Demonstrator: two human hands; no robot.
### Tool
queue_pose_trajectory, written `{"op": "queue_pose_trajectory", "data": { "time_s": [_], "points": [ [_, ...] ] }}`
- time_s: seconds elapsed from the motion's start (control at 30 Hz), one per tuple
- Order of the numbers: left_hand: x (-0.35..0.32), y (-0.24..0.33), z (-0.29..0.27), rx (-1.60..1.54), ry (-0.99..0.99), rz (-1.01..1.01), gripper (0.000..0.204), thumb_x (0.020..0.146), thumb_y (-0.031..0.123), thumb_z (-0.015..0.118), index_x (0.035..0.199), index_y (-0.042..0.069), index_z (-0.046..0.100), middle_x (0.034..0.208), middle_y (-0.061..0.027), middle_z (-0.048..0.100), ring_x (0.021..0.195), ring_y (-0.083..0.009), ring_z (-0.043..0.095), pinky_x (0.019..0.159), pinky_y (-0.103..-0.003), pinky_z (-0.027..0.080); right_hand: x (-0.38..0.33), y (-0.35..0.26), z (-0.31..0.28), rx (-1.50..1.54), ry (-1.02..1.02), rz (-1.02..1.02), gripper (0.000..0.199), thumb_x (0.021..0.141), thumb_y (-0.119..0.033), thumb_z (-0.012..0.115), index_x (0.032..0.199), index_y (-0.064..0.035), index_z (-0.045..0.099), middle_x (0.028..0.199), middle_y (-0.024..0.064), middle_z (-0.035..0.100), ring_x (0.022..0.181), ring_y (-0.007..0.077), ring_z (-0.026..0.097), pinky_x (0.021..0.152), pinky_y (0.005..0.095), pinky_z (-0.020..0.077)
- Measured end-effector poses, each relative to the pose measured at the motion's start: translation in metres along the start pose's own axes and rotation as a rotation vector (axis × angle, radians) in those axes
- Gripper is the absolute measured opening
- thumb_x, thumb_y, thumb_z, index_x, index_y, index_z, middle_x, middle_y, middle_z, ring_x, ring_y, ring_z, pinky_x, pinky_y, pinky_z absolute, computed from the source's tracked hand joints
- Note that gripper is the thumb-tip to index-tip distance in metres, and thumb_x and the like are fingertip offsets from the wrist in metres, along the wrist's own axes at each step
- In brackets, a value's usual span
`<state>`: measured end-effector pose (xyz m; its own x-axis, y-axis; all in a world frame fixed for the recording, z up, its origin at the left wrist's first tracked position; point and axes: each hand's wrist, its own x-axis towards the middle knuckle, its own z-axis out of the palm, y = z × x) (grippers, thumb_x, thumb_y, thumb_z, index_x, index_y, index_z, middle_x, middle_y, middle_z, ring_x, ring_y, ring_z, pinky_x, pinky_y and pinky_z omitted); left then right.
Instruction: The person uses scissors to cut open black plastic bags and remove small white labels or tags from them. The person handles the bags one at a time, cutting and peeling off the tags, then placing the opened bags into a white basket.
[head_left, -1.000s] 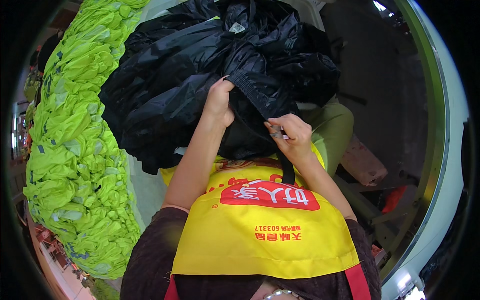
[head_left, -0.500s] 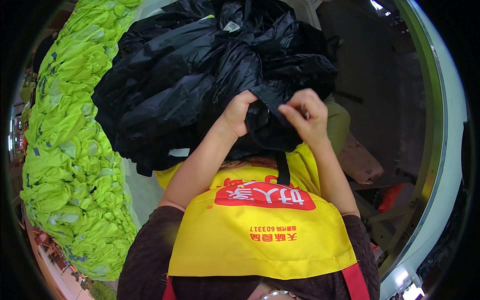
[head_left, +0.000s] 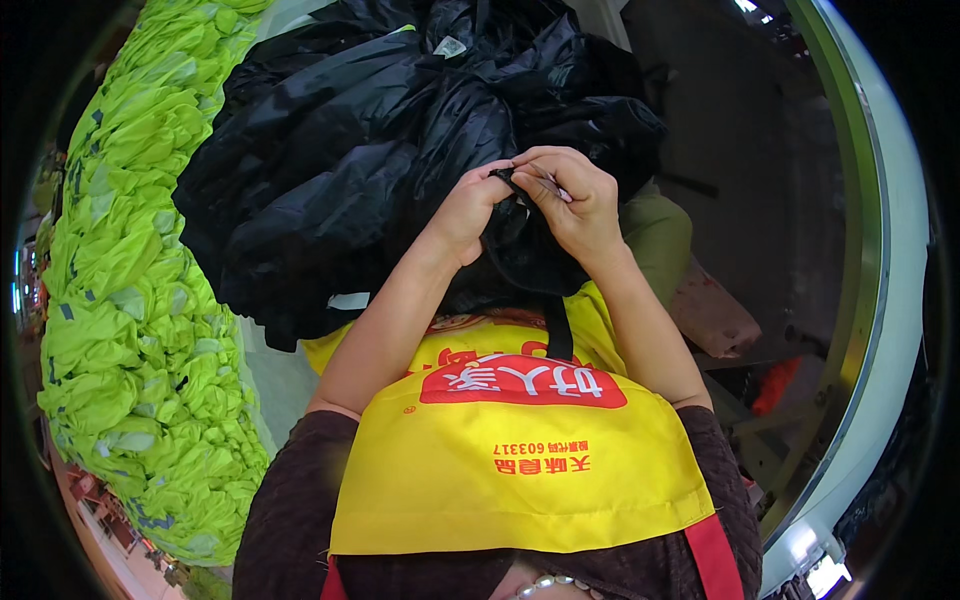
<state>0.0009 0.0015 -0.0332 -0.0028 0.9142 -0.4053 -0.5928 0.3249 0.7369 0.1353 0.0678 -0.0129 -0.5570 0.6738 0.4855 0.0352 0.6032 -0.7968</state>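
Just beyond the yellow apron (head_left: 520, 500): one heap of black fabric (head_left: 330, 200), judged light, soft and slippery, best taken by its band-like edge, where the fingers of left hand (head_left: 468, 215) and right hand (head_left: 588, 200) meet, pinched closed; right also holds a small object (head_left: 553, 185), kind unclear. Beneath, a pale surface (head_left: 259, 370); left, piled lime-green fabric (head_left: 130, 300); far right, a pale tabletop edge (head_left: 905, 220).

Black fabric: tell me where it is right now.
In the head view, the black fabric fills the upper middle, right of the lime-green fabric pile, part held in the left hand with the right hand against it.
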Motion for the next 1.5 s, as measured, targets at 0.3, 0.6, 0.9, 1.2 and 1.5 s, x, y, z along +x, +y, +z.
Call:
{"op": "queue_pose_trajectory", "data": {
  "time_s": [0.3, 0.6, 0.9, 1.2, 1.5],
  "points": [
    [-0.001, -0.014, -0.003, -0.059, 0.007, 0.050, 0.018, 0.086, 0.007, 0.047, 0.100, 0.005, 0.059, 0.096, -0.0026, 0.062, 0.086, -0.0109, 0.059, 0.078, -0.023, 0.047, -0.009, 0.002, 0.004, 0.392, 0.131, 0.337, 0.012, 0.078, -0.005, 0.066, 0.089, 0.0013, 0.064, 0.092, 0.0103, 0.065, 0.081, 0.0135, 0.062, 0.073, 0.0245, 0.0480],
    [-0.004, -0.009, 0.000, -0.197, -0.009, 0.002, 0.016, 0.084, 0.004, 0.051, 0.098, 0.006, 0.059, 0.089, -0.0032, 0.064, 0.080, -0.0105, 0.060, 0.074, -0.022, 0.047, -0.007, -0.004, -0.050, 0.147, -0.128, 0.411, 0.028, 0.091, -0.024, 0.044, 0.097, -0.0010, 0.060, 0.087, 0.0110, 0.058, 0.081, 0.0214, 0.056, 0.073, 0.0279, 0.0436],
    [-0.004, -0.012, 0.003, -0.071, 0.005, 0.055, 0.015, 0.085, 0.005, 0.052, 0.097, 0.006, 0.060, 0.089, -0.0019, 0.063, 0.079, -0.0083, 0.058, 0.074, -0.020, 0.045, -0.015, -0.011, -0.051, -0.385, -0.365, 0.113, 0.032, 0.086, -0.034, 0.055, 0.085, -0.0026, 0.058, 0.074, 0.0135, 0.057, 0.064, 0.0289, 0.057, 0.056, 0.0367, 0.0449],
    [-0.006, -0.010, 0.010, -0.062, -0.007, 0.056, 0.013, 0.086, 0.008, 0.052, 0.097, 0.005, 0.059, 0.087, -0.0010, 0.062, 0.079, -0.0067, 0.057, 0.073, -0.019, 0.044, -0.012, -0.006, -0.051, -0.324, -0.303, 0.232, 0.032, 0.089, -0.031, 0.051, 0.077, -0.0025, 0.057, 0.066, 0.0140, 0.055, 0.059, 0.0286, 0.055, 0.052, 0.0351, 0.0425],
    [-0.008, -0.016, 0.014, 0.031, 0.012, 0.123, 0.014, 0.085, 0.006, 0.052, 0.097, 0.004, 0.059, 0.087, -0.0013, 0.061, 0.078, -0.0072, 0.056, 0.073, -0.019, 0.044, -0.006, -0.014, -0.025, -0.019, -0.095, 0.440, 0.032, 0.076, -0.029, 0.069, 0.074, -0.0021, 0.053, 0.060, 0.0095, 0.048, 0.052, 0.0174, 0.045, 0.050, 0.0287, 0.0387]
  ]
}}
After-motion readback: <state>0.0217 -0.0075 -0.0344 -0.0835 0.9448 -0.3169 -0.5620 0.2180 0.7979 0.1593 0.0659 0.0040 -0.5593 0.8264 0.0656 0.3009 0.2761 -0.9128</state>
